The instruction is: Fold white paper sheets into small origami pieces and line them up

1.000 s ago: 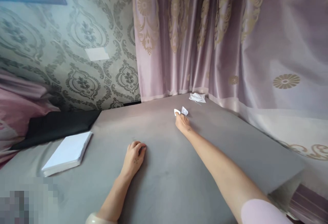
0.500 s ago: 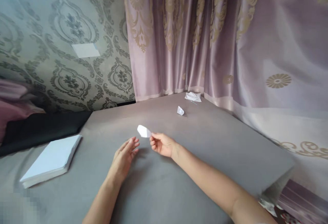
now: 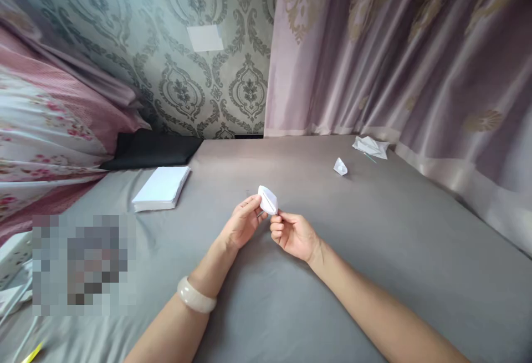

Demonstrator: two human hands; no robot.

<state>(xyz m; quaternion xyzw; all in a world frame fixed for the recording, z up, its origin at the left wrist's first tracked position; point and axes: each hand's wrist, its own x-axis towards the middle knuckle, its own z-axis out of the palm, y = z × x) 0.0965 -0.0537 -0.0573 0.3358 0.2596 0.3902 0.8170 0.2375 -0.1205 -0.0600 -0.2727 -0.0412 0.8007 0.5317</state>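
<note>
While left hand (image 3: 241,224) holds one side, folded paper (image 3: 267,199), right hand (image 3: 296,236) pinching bottom

The grey sheet (image 3: 399,230) offered free passage right of the right hand (image 3: 296,235). A small folded paper (image 3: 340,167) obstructed the way beyond, a paper stack (image 3: 161,187) the left.

You face a wall (image 3: 143,47) papered in grey damask; a white rectangle (image 3: 205,38) is noted on it. Ahead and to your right, a mauve curtain (image 3: 307,80) with gold motifs hangs in folds, its pale hem along the grey sheet (image 3: 394,241) before you. The sheet creases at your lower left. A pink floral drape (image 3: 54,113) stands left. Light tints the wall bluish, upper left.
</note>
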